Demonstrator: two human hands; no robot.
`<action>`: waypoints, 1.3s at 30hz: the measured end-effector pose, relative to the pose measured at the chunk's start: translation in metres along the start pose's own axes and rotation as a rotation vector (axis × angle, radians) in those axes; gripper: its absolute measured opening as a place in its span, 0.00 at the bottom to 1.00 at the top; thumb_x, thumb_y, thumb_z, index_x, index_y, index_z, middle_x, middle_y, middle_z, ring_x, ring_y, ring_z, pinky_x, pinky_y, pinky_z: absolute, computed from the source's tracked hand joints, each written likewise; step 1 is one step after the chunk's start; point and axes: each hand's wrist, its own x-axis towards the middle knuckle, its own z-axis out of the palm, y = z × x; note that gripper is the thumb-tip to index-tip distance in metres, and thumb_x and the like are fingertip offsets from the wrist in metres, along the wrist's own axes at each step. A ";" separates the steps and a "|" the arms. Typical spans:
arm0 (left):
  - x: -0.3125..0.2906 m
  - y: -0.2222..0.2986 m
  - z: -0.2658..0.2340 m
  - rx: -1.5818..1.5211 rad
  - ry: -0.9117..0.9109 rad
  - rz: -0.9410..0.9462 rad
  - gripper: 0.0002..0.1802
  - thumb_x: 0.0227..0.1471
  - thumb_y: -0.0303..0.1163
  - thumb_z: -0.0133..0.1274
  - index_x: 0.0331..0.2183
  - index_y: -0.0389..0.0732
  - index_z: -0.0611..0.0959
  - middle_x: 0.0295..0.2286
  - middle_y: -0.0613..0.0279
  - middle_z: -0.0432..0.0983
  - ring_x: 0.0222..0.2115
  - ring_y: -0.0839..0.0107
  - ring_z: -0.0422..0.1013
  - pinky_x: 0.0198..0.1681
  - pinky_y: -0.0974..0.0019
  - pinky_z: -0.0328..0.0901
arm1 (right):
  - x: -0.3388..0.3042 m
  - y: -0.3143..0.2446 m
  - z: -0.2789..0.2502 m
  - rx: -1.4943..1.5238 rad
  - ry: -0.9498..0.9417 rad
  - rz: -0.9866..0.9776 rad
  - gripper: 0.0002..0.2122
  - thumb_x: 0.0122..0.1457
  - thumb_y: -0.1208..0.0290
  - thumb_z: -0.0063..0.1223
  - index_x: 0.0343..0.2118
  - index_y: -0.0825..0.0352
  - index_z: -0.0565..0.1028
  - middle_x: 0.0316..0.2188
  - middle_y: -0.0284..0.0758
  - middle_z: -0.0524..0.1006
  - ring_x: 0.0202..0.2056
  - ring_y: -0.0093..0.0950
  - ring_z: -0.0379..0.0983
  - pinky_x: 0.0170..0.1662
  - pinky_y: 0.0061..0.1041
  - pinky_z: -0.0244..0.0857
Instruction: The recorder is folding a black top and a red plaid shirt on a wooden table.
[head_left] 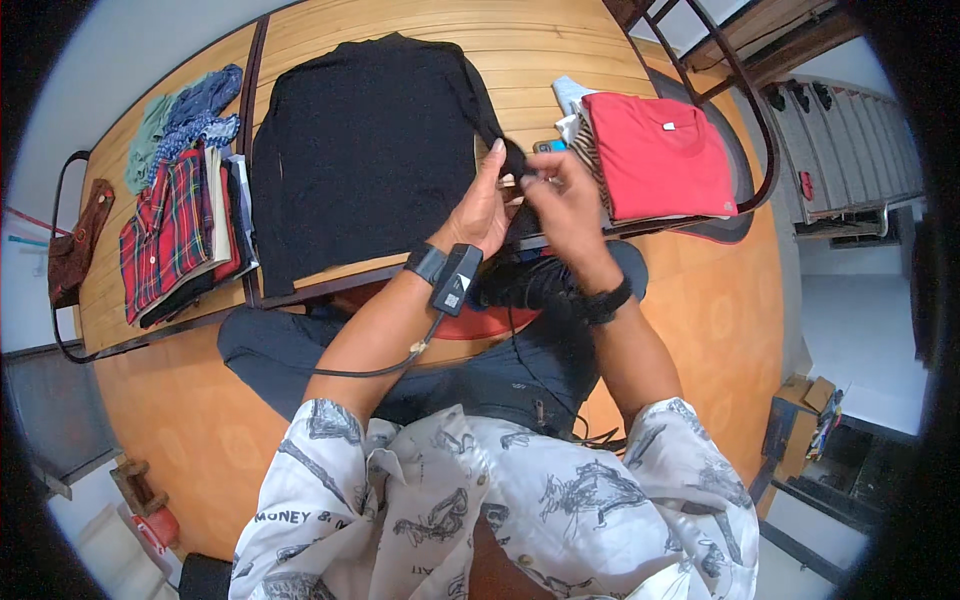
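A black long-sleeved top lies spread on the slatted wooden surface in front of me, its left sleeve hanging toward the front edge. The other sleeve runs down to my hands, its end bunched between them. My left hand is closed around that sleeve end, thumb upward. With bent fingers my right hand pinches the same end from the other side. Part of the cuff is hidden by my fingers. Black straps circle both wrists, and a small black box with a cable sits on the left one.
Folded clothes, a red plaid shirt among them, stand at left beside crumpled blue and green cloth. At right lies a folded red T-shirt on a pile, with a phone nearby. A dark metal rail bounds the slatted wooden surface.
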 end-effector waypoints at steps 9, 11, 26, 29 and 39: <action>0.018 -0.021 -0.003 -0.121 0.144 0.105 0.31 0.55 0.23 0.60 0.55 0.39 0.63 0.34 0.62 0.72 0.35 0.71 0.74 0.39 0.66 0.72 | 0.038 -0.045 -0.039 0.400 0.204 0.444 0.15 0.59 0.75 0.56 0.49 0.65 0.75 0.34 0.27 0.78 0.28 0.16 0.74 0.18 0.14 0.53; 0.022 -0.019 0.000 -0.104 0.130 0.122 0.33 0.54 0.21 0.60 0.56 0.38 0.61 0.37 0.58 0.74 0.35 0.70 0.73 0.39 0.66 0.72 | 0.042 -0.039 -0.051 0.409 0.206 0.463 0.15 0.59 0.75 0.57 0.50 0.64 0.76 0.34 0.26 0.78 0.28 0.15 0.73 0.17 0.13 0.51; 0.029 -0.016 -0.004 0.625 0.139 0.145 0.13 0.58 0.33 0.59 0.43 0.40 0.77 0.37 0.57 0.78 0.33 0.66 0.75 0.38 0.64 0.71 | 0.126 -0.010 -0.133 0.196 0.305 0.288 0.10 0.59 0.73 0.58 0.43 0.66 0.78 0.32 0.29 0.79 0.28 0.20 0.71 0.26 0.20 0.63; -0.005 -0.012 -0.044 1.617 0.175 0.536 0.16 0.53 0.33 0.62 0.42 0.39 0.77 0.36 0.56 0.75 0.37 0.57 0.72 0.42 0.57 0.68 | 0.153 -0.010 -0.147 0.015 0.231 0.360 0.10 0.57 0.72 0.60 0.43 0.63 0.79 0.29 0.26 0.78 0.23 0.17 0.66 0.21 0.18 0.53; -0.044 -0.013 -0.073 1.922 0.107 0.594 0.20 0.46 0.37 0.64 0.40 0.39 0.80 0.37 0.55 0.71 0.41 0.54 0.68 0.45 0.53 0.65 | 0.201 0.006 -0.177 0.010 0.075 0.371 0.08 0.58 0.68 0.62 0.40 0.59 0.81 0.31 0.23 0.79 0.22 0.16 0.65 0.23 0.17 0.54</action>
